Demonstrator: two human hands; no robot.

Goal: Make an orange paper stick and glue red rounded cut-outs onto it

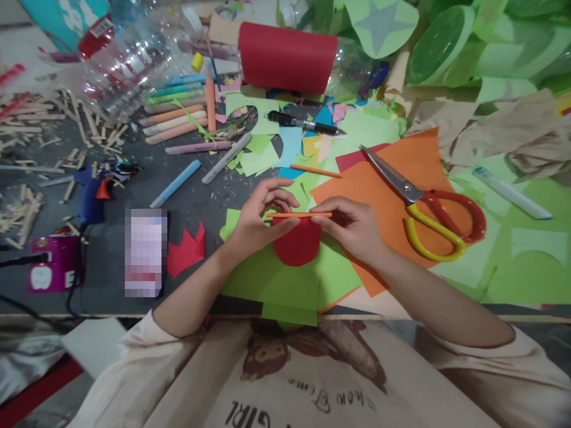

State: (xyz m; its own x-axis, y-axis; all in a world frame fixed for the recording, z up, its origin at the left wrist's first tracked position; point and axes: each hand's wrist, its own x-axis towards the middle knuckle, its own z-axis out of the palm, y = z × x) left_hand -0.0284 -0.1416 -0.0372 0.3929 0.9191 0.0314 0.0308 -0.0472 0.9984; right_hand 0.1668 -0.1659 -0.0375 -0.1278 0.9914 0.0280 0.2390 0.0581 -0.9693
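A thin orange stick [300,214], perhaps rolled paper, lies level between my two hands. My left hand [261,215] grips its left part, thumb below and fingers curled above. Its right part is pinched between the thumb and index finger of my right hand [354,224]. Just under the stick is a red rounded paper piece [297,245], its upper edge hidden by the stick and thumbs; I cannot tell whether they are joined. Green paper [272,276] lies beneath. A second orange stick [316,171] rests a little farther back.
Scissors [408,191] lie on orange paper [357,196] at right. A black pen [307,123], a red-wrapped bottle [288,57] and paper scraps are behind. At left are a phone [145,252], a red paper crown [187,249], a blue glue gun [90,193] and several markers.
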